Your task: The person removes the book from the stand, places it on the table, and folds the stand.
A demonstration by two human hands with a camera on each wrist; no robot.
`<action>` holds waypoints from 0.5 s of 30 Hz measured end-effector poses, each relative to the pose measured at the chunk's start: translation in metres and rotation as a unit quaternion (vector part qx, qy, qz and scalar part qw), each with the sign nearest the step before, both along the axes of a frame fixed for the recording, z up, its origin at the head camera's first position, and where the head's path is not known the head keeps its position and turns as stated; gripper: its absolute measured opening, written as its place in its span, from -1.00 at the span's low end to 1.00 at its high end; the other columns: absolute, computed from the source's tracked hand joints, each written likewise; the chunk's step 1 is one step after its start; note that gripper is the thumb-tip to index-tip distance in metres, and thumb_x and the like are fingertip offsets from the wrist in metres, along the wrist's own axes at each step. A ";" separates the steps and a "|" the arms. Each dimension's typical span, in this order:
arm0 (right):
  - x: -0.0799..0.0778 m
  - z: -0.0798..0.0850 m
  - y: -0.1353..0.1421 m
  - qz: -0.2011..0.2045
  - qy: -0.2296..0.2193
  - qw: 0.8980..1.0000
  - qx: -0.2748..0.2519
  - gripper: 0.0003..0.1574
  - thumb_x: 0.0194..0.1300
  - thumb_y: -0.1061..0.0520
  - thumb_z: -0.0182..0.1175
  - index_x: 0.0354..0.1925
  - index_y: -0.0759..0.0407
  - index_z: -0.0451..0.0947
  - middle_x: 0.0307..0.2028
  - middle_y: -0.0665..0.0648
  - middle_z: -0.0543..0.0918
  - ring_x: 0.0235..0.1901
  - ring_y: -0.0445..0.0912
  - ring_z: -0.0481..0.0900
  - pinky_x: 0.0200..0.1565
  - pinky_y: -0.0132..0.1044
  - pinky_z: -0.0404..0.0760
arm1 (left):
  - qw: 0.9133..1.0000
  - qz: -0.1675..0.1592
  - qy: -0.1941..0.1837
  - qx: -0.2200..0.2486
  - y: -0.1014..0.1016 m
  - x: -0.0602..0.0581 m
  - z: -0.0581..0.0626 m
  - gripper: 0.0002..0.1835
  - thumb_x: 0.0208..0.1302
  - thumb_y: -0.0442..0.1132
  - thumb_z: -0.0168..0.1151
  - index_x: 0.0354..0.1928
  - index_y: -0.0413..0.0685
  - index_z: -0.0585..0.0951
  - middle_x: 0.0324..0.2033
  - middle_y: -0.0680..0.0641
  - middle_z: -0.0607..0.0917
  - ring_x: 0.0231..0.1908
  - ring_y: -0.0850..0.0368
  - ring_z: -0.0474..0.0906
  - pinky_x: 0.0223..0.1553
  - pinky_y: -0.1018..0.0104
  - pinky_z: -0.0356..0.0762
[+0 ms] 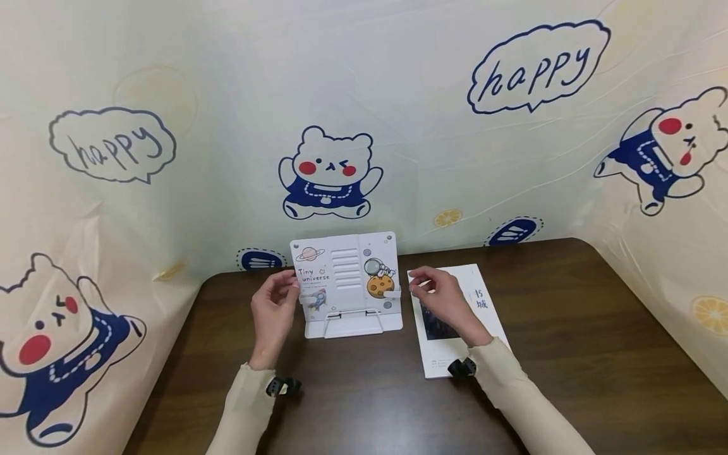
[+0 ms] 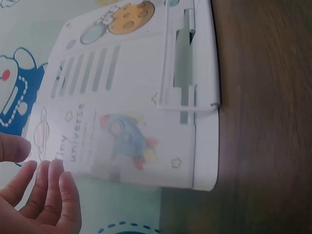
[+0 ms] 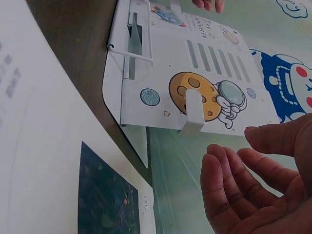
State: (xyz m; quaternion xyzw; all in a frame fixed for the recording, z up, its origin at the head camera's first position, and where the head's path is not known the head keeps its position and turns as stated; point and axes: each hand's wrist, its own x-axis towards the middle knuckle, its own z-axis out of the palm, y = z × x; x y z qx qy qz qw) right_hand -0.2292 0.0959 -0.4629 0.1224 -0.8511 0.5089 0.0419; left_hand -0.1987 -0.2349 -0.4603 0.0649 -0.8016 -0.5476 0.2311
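A white book stand [image 1: 347, 265] printed with planets, a rocket and an astronaut stands upright, leaning back, near the table's far edge. A small white clip [image 3: 195, 109] sits on its right edge, over the orange moon. My left hand [image 1: 274, 309] is at the stand's left edge, fingers loosely bent and thumb apart from them. Beyond the stand's right edge, my right hand [image 1: 446, 303] hovers over a white book [image 1: 463, 360], its fingers relaxed and holding nothing. That book lies flat, with a dark picture on its cover partly hidden by the hand.
A wire bracket [image 1: 354, 323] juts forward at the foot of the stand. Behind the dark wooden table [image 1: 341, 392] hangs a pale curtain [image 1: 421, 158] with printed bears, close to the stand's back. Each wrist carries a small black camera [image 1: 283, 386].
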 end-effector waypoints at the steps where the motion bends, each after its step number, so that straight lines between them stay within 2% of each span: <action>1: -0.001 0.000 -0.001 -0.002 -0.002 1.000 -0.002 -0.68 0.35 0.31 0.30 0.07 0.33 0.67 -0.17 0.28 0.78 -0.30 -0.02 0.71 -0.32 -0.38 0.63 | 1.000 0.001 0.002 0.002 -0.002 -0.001 -0.001 -0.72 0.46 -0.30 0.29 0.16 -0.10 0.68 0.01 -0.17 0.75 -0.18 0.36 0.60 -0.16 0.71 0.55; 5: -0.003 0.002 -0.006 -0.011 -0.013 1.000 -0.008 -0.68 0.36 0.29 0.30 0.08 0.28 0.67 -0.15 0.28 0.77 -0.28 -0.01 0.71 -0.30 -0.31 0.67 | 1.000 0.005 0.000 0.003 -0.007 -0.003 -0.004 -0.72 0.45 -0.29 0.30 0.15 -0.09 0.68 0.01 -0.16 0.75 -0.17 0.34 0.62 -0.16 0.69 0.56; 8: -0.004 0.002 -0.009 -0.016 -0.022 1.000 -0.007 -0.68 0.38 0.29 0.30 0.09 0.27 0.66 -0.13 0.28 0.76 -0.27 -0.02 0.70 -0.28 -0.27 0.72 | 1.000 0.007 -0.015 0.001 -0.009 -0.005 -0.007 -0.71 0.46 -0.28 0.29 0.17 -0.08 0.67 0.03 -0.14 0.74 -0.14 0.32 0.62 -0.15 0.71 0.55; 15: -0.005 0.000 -0.016 -0.020 -0.030 0.999 -0.004 -0.68 0.39 0.27 0.29 0.10 0.27 0.66 -0.12 0.27 0.75 -0.26 -0.02 0.69 -0.29 -0.26 0.72 | 0.999 -0.002 -0.049 0.013 -0.012 -0.009 -0.014 -0.68 0.46 -0.31 0.28 0.20 -0.11 0.64 0.09 -0.16 0.73 0.03 0.02 0.68 -0.12 0.76 0.53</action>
